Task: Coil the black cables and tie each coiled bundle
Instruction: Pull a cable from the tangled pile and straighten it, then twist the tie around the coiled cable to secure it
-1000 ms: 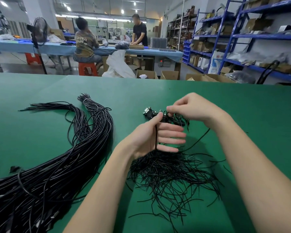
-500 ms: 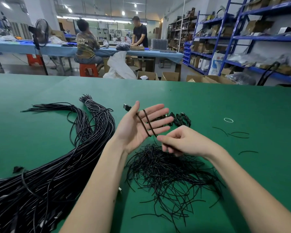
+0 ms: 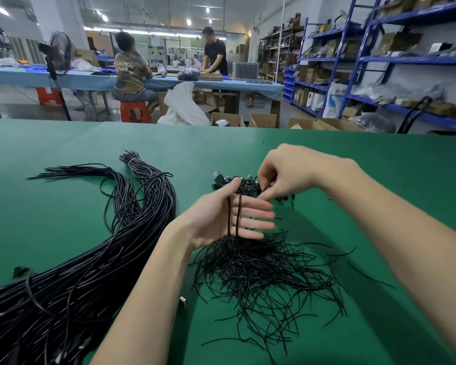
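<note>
Left hand point(image 3: 221, 219), centre frame, is flat w/ fingers straight, two turns of black cable point(image 3: 233, 217) wrapped round them; right hand point(image 3: 287, 172), just up-right, has fingers curled, pinching the cable run. Risks: turns may slide off the straight fingers if tension drops; the cable could snag the ties pile point(image 3: 261, 272) on the bench point(image 3: 63, 219) below; USB plug point(image 3: 217, 177) end may flop loose.

Big black cable bundle point(image 3: 71, 280) cut off at left and bottom edges; right hand point(image 3: 290, 175) hides its fingertips and the coiled cables behind; both forearms cropped.
</note>
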A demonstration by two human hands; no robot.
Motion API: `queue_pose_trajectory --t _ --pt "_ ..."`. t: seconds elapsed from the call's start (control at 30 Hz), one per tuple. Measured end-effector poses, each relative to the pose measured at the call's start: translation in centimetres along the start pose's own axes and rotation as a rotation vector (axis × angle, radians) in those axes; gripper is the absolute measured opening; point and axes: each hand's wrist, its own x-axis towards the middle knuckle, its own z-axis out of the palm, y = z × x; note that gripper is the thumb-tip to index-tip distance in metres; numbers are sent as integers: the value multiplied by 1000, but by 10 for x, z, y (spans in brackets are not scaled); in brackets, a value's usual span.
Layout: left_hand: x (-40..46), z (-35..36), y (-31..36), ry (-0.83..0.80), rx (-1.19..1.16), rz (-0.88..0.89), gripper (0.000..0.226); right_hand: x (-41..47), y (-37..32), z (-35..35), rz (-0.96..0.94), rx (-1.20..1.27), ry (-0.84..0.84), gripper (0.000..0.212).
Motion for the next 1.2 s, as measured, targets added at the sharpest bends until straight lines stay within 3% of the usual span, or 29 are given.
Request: queue_pose_trajectory --t 0.13,0.2,0.27,0.37,0.5,0.6,0.7,0.87,0.93,1.0,1.13,1.2 --pt "5 2 -2 135 116 -27 69 4 -13 -1 5 -292 139 42" --pt "10 4 -4 234 187 -30 66 2 -21 2 58 -253 148 41" --pt "13 4 -5 316 210 -2 63 -3 -27 6 124 -83 107 35" --pt "13 -2 -4 362 -22 137 64 -15 -34 19 138 303 50 29" --pt "9 -5 3 276 -269 267 68 -37 -39 52 174 1011 14 32" --pt "6 -7 4 197 -351 319 69 -49 -35 75 171 1200 -140 39" --pt "2 -7 6 119 -344 325 69 -52 -25 83 224 1183 -279 51" --pt "-4 -9 6 30 -172 210 71 -41 -13 74 300 692 -331 72" --pt "-5 -6 5 3 -33 118 72 -35 -6 64 298 547 -302 64" --pt "-3 0 3 -22 75 31 72 -25 1 51 272 471 -299 42" --pt "3 7 -3 -3 226 -97 71 -9 2 25 287 568 -490 30" --pt "5 9 -6 50 280 -122 69 -5 -1 17 310 665 -481 30"
